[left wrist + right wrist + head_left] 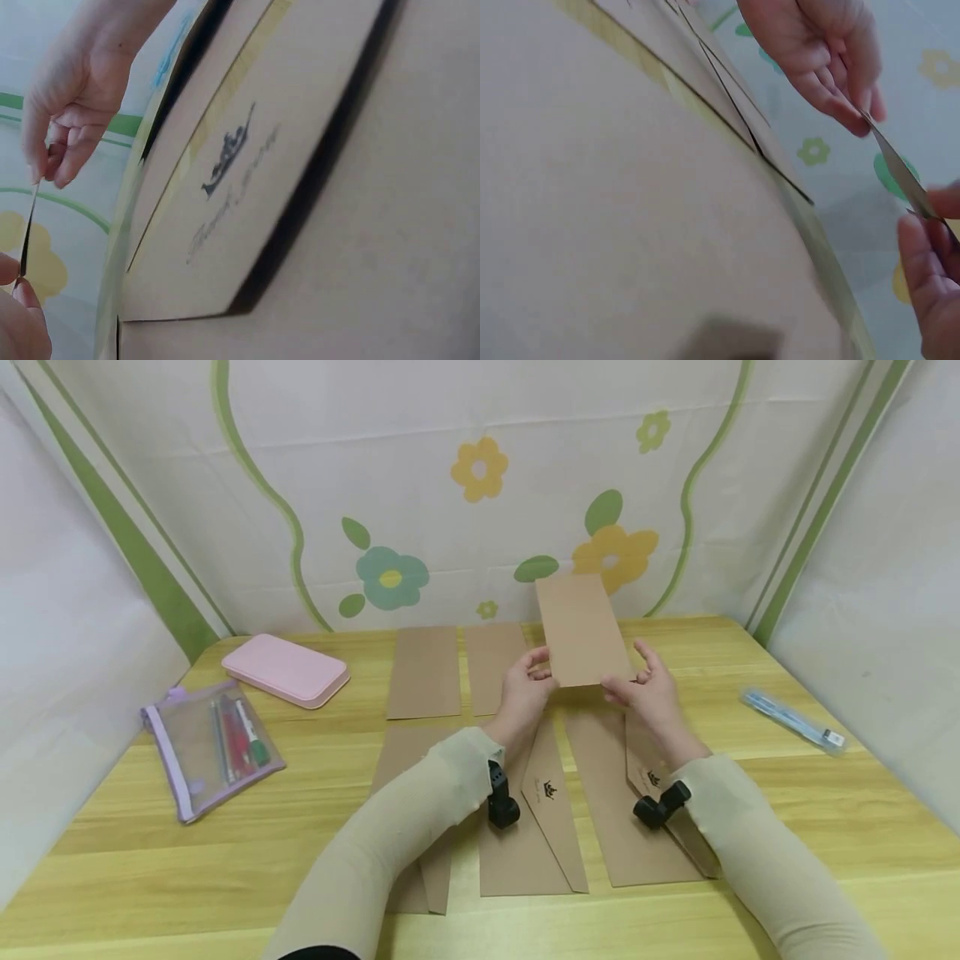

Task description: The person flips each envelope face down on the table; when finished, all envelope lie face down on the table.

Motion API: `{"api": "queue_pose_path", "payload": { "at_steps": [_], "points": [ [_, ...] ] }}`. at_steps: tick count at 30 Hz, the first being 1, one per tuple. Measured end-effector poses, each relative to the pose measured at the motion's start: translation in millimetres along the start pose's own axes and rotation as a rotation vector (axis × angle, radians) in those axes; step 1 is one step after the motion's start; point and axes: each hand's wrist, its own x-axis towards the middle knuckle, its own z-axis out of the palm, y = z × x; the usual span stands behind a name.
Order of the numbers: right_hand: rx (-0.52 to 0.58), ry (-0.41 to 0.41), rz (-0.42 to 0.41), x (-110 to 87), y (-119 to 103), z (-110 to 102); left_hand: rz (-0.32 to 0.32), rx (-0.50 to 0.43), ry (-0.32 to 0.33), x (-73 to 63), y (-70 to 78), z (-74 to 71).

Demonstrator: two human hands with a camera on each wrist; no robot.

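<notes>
A plain brown kraft paper envelope (585,631) is held up off the table, tilted, its near edge toward me. My left hand (522,693) pinches its lower left edge between thumb and fingers. At the lower right corner, my right hand (651,697) grips it the same way, with the index finger raised away from the paper. The right wrist view shows the envelope (898,169) nearly edge-on between both hands. Beneath my forearms lie envelopes with slanted flaps and a dark crown print, one in the middle (517,868) and one on the right (600,760).
Two plain brown envelopes lie at the back, one on the left (423,672) and one beside it (491,660). Another (408,752) is partly under my left arm. A pink case (287,668) and a mesh pen pouch (213,747) sit left; a slim clear pack (793,720) lies right.
</notes>
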Motion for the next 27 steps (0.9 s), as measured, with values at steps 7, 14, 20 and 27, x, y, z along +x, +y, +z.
{"api": "queue_pose_path", "payload": {
  "at_steps": [7, 14, 20, 27],
  "points": [
    [-0.170, -0.117, 0.076, 8.7, 2, -16, -0.011, 0.126, -0.046, 4.5, -7.1, 1.7],
    [-0.215, -0.156, 0.167, 14.5, 8, -21, -0.030, 0.237, -0.086, 11.4, -16.1, 2.6],
    [-0.213, -0.173, 0.196, 17.7, 13, -23, -0.053, 0.265, -0.095, 10.4, -14.8, 3.8],
    [-0.201, -0.157, 0.230, 20.1, 15, -21, -0.075, 0.277, -0.109, 10.7, -16.7, 4.1]
  ]
}}
